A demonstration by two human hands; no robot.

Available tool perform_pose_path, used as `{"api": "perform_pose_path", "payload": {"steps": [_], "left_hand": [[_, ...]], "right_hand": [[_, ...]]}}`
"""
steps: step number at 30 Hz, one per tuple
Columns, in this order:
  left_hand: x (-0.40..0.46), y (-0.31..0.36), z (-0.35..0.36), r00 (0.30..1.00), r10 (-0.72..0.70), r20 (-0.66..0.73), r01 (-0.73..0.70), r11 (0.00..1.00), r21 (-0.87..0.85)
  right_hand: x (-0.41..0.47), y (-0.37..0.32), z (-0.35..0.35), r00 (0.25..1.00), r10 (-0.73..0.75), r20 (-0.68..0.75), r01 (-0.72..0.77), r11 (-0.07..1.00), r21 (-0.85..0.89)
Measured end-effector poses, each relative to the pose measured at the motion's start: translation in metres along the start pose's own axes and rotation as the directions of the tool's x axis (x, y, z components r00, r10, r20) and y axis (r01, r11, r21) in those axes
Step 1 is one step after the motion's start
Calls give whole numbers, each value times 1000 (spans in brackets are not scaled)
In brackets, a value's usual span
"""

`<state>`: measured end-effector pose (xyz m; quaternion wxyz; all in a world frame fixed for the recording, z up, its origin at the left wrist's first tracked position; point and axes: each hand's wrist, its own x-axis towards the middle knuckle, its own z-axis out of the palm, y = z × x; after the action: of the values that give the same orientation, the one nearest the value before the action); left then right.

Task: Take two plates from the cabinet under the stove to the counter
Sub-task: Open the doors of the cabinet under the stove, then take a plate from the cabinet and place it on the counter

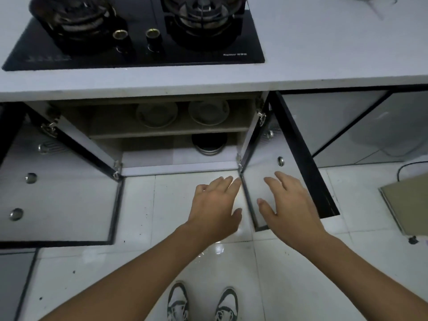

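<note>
The cabinet under the stove stands with both doors swung wide. On its upper shelf (pixel 169 132) lie two pale plates side by side, the left plate (pixel 156 114) and the right plate (pixel 208 111). My left hand (pixel 214 205) and my right hand (pixel 290 202) are stretched out in front of the cabinet opening, palms down, fingers spread, holding nothing. Both hands are well below and short of the shelf. The white counter (pixel 324 49) runs above the cabinet.
A black two-burner gas stove (pixel 139 31) is set into the counter. A dark round pot (pixel 209 143) sits on the cabinet floor. The left door (pixel 60 200) and right door (pixel 264 181) jut out over the white tiled floor. A flat board (pixel 407 202) lies at right.
</note>
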<state>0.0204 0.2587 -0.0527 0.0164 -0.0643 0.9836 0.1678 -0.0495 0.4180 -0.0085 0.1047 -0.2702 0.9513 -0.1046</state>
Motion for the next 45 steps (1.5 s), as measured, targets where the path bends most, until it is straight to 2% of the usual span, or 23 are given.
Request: {"api": "perform_pose_path", "payload": {"steps": [4, 10, 22, 26, 33, 40, 45], "left_hand": [[-13, -28, -8, 998, -57, 12, 56, 997, 49], [-33, -65, -15, 988, -154, 30, 151, 984, 90], [-29, -142, -26, 972, -226, 59, 215, 964, 154], [-10, -172, -27, 972, -225, 59, 216, 967, 134], [37, -216, -17, 975, -203, 86, 190, 971, 147], [102, -237, 4, 975, -200, 91, 182, 967, 180], [151, -243, 32, 980, -193, 40, 184, 967, 176]], "right_hand": [[11, -21, 19, 986, -118, 117, 118, 993, 6], [30, -45, 40, 942, -254, 219, 261, 965, -4], [80, -95, 67, 856, -418, 303, 469, 875, -117], [109, -106, 72, 858, -411, 309, 464, 877, -122], [166, -109, 94, 898, -333, 287, 362, 931, -51], [216, -80, 116, 933, -270, 237, 277, 961, 1], [252, -49, 136, 947, -271, 174, 271, 962, 21]]}}
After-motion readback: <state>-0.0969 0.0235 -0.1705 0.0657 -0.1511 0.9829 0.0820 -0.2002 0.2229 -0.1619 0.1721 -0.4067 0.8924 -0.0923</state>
